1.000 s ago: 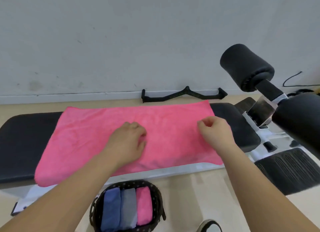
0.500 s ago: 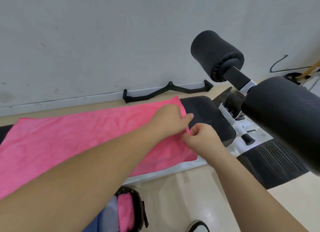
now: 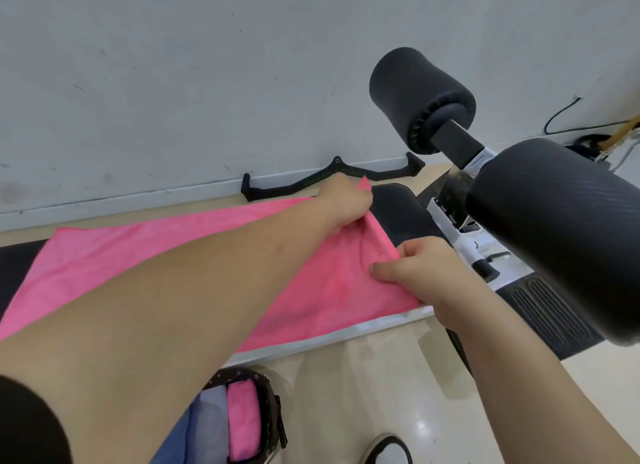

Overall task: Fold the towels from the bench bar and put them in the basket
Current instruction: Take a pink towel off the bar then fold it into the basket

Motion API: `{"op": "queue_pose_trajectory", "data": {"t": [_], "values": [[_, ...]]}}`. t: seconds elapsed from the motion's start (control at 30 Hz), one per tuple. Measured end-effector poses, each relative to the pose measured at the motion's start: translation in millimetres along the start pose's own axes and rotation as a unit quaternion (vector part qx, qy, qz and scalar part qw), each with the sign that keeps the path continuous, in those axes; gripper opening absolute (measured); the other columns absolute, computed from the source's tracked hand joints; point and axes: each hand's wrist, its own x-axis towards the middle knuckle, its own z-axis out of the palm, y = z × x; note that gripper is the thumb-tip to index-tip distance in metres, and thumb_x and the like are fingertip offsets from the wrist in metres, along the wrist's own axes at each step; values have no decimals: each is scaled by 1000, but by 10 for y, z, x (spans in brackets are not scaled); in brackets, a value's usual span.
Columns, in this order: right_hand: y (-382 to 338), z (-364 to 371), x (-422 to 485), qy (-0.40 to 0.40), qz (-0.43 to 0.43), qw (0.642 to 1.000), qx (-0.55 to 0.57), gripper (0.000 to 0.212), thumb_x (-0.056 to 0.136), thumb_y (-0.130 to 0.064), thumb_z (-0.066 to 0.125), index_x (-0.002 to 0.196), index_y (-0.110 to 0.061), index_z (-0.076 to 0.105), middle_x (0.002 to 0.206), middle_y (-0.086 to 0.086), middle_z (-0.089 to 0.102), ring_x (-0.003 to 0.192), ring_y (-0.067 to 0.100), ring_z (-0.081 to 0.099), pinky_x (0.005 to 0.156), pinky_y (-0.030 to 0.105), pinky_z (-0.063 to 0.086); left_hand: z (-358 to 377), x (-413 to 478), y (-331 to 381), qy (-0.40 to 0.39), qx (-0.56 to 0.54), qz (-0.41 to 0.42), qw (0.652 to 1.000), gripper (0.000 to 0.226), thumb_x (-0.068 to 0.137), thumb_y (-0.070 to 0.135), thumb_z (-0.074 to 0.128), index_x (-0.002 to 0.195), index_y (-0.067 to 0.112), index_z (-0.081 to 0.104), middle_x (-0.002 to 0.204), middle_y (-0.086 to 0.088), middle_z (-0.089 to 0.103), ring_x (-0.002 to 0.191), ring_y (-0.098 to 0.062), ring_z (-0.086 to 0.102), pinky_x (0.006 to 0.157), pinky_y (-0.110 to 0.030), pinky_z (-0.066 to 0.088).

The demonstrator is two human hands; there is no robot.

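Observation:
A pink towel (image 3: 145, 249) lies spread across the black bench pad (image 3: 398, 211). My left hand (image 3: 346, 200) reaches across and pinches the towel's far right corner, lifted slightly. My right hand (image 3: 419, 269) grips the right edge of the towel nearer to me. On the floor below the bench stands a dark basket (image 3: 266, 394); folded blue, grey and pink towels (image 3: 242, 422) lie side by side in it, partly hidden by my left arm.
Two black foam rollers (image 3: 422, 100) on a bar stick out at the right, close to my right arm. A black cable handle (image 3: 277, 188) lies by the grey wall. A ribbed footplate (image 3: 550, 314) and my shoe (image 3: 388, 449) are on the floor.
Both hands left the middle of the towel and moved to its right end. My left hand went to the far corner and my right hand took the near edge. The view swung right.

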Motion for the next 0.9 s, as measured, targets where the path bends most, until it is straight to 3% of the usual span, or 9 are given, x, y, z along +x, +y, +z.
{"op": "queue_pose_trajectory", "data": {"t": [0.1, 0.2, 0.3, 0.37, 0.43, 0.53, 0.6, 0.7, 0.9], "values": [[-39, -134, -71, 45, -43, 998, -29, 25, 79, -11, 79, 88, 7, 64, 74, 10, 61, 66, 23, 57, 58, 31, 44, 47, -53, 162, -44, -191, -19, 980, 19, 94, -2, 58, 76, 4, 57, 78, -17, 63, 72, -30, 67, 76, -44, 63], [-114, -107, -191, 43, -80, 996, -27, 25, 81, -15, 80, 85, 4, 64, 71, 7, 59, 64, 20, 54, 54, 27, 41, -59, -148, 232, -43, -233, -53, 970, 20, 93, -11, 48, 83, 3, 57, 82, -14, 61, 76, -27, 65, 69, -35, 59], [-230, 126, -301, -1, -117, 993, -18, 25, 82, -21, 82, 82, -1, 67, 68, 3, 57, 61, 15, 52, 52, 25, 40, -318, -250, 114, -52, -279, -107, 953, 31, 94, -10, 34, 83, 5, 59, 83, -11, 59, 85, -26, 59, 78, -33, 50], [-320, 354, -358, -36, -132, 990, -24, 22, 83, -24, 81, 80, -7, 68, 67, 1, 58, 61, 14, 53, 55, 26, 41, -573, -317, -12, -47, -302, -130, 943, 33, 94, -8, 33, 83, 6, 61, 79, -11, 61, 77, -24, 59, 72, -32, 50], [-411, 616, -415, -80, -143, 986, -25, 24, 83, -26, 80, 84, -4, 68, 69, 4, 59, 64, 17, 55, 61, 32, 43, -854, -388, -163, -38, -304, -149, 940, 23, 97, 4, 43, 86, 8, 64, 75, -10, 64, 71, -23, 61, 65, -31, 51], [-556, 1026, -513, -131, -158, 978, -24, 29, 84, -28, 79, 87, -2, 67, 65, 3, 55, 63, 18, 51, 61, 33, 40, -1280, -497, -420, -6, -282, -165, 945, 18, 98, 29, 62, 96, 13, 70, 86, -9, 74, 81, -24, 68, 79, -35, 56], [-654, 1293, -560, -151, -162, 975, -17, 33, 86, -32, 79, 89, -1, 66, 63, 0, 51, 61, 17, 45, 59, 31, 36, -1569, -574, -600, 29, -278, -170, 945, 14, 98, 26, 64, 102, 13, 68, 95, -11, 73, 84, -25, 68, 82, -37, 57], [-815, 1710, -623, -162, -174, 971, -13, 36, 90, -38, 75, 81, -5, 64, 54, -7, 44, 51, 12, 38, 47, 22, 30, -2050, -701, -834, 90, -283, -163, 941, 8, 100, 17, 60, 99, 12, 66, 87, -7, 70, 76, -21, 65, 71, -33, 55], [-922, 2540, -667, -178, -208, 961, -35, 37, 94, -35, 69, 73, -8, 55, 48, -6, 36, 42, 10, 30, 39, 20, 27, -2764, -851, -1429, 203, -237, -141, 940, 18, 95, 16, 67, 110, 6, 70, 102, -12, 75, 82, -23, 71, 70, -33, 59]]}}
